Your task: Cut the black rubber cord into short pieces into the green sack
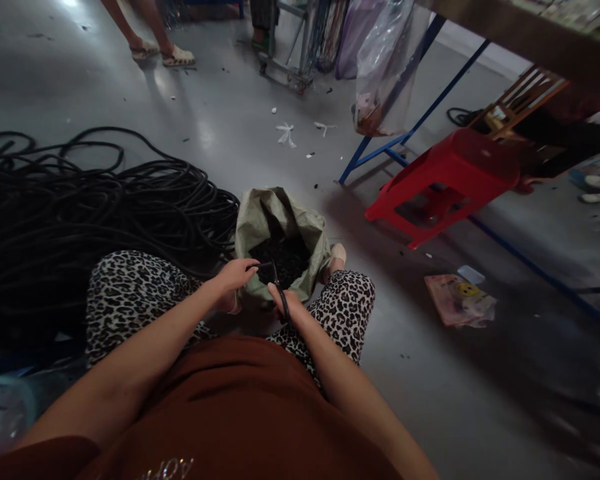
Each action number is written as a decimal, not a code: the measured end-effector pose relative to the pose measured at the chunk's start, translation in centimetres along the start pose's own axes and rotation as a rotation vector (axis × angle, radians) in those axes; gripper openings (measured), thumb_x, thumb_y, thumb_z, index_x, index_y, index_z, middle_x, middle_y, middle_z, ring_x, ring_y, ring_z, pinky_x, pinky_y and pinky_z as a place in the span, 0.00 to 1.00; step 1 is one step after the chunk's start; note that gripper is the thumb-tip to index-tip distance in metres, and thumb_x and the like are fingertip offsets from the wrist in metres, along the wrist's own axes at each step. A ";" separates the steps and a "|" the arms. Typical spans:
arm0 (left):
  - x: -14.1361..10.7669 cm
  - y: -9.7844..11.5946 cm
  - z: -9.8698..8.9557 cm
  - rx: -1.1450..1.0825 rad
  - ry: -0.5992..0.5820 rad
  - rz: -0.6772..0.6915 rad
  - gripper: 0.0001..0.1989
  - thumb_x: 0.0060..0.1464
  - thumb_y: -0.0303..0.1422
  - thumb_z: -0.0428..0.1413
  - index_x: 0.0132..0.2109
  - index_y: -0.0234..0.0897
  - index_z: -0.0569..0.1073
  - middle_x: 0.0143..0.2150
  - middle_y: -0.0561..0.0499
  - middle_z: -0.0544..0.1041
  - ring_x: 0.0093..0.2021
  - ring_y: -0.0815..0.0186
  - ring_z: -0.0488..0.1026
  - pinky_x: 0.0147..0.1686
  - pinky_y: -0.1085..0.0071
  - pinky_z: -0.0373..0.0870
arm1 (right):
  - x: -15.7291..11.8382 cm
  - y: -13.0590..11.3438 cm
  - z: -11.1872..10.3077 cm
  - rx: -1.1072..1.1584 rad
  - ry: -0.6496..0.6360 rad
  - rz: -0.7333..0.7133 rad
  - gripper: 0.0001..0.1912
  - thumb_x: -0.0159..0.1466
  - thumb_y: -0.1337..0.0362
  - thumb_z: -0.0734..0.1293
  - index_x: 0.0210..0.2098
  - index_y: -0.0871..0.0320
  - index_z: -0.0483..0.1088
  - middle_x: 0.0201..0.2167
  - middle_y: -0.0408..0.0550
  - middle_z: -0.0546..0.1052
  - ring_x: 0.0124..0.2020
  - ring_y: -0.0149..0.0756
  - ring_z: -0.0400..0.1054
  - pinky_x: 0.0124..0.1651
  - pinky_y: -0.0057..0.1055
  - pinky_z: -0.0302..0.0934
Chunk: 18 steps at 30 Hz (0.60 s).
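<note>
My left hand [236, 273] is closed on a black cord [265, 265], whose end sticks out to the right over the sack. In my right hand [287, 305] are dark-handled scissors [281, 293], their blades up against the cord's end. Both hands are above the near rim of a pale green woven sack [317, 233], which stands open between my feet. Many short black pieces [285, 257] lie inside it. A large tangle of black cord [180, 193] covers the floor at the left and runs up to my left hand.
A red plastic stool [480, 160] lies tilted at the right beside a blue-framed table [535, 40]. A clear bag [385, 67] hangs from the table. Someone's feet [177, 57] are at the back left. A plastic packet [457, 300] lies at right.
</note>
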State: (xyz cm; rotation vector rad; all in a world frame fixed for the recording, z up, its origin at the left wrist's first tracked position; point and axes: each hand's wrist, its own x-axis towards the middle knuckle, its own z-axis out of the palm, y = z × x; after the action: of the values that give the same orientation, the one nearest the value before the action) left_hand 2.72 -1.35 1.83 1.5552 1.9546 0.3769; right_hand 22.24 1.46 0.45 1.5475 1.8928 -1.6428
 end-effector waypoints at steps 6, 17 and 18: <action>-0.1 0.2 0.1 -0.006 -0.008 0.008 0.19 0.54 0.37 0.46 0.49 0.39 0.73 0.47 0.50 0.76 0.47 0.65 0.71 0.48 0.73 0.65 | 0.5 0.6 0.5 0.014 -0.011 -0.024 0.39 0.58 0.36 0.49 0.31 0.66 0.73 0.18 0.51 0.74 0.22 0.37 0.71 0.27 0.26 0.64; -0.3 0.6 0.3 0.014 -0.028 -0.016 0.19 0.53 0.37 0.46 0.49 0.40 0.73 0.48 0.52 0.75 0.48 0.65 0.71 0.47 0.74 0.65 | -0.2 -0.3 0.2 0.028 -0.062 -0.005 0.36 0.59 0.38 0.50 0.30 0.64 0.72 0.17 0.51 0.73 0.19 0.37 0.70 0.21 0.26 0.62; -0.3 0.7 0.3 0.016 -0.030 -0.015 0.19 0.53 0.37 0.46 0.50 0.40 0.72 0.48 0.52 0.75 0.48 0.65 0.71 0.47 0.74 0.65 | -0.2 -0.3 0.2 0.041 -0.066 0.004 0.36 0.59 0.38 0.51 0.30 0.64 0.72 0.17 0.51 0.73 0.18 0.36 0.70 0.20 0.25 0.62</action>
State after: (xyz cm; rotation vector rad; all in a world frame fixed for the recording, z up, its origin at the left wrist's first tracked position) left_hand 3.46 -1.48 2.07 1.5467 1.9493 0.3305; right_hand 21.97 1.21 0.66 1.4922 1.8323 -1.7195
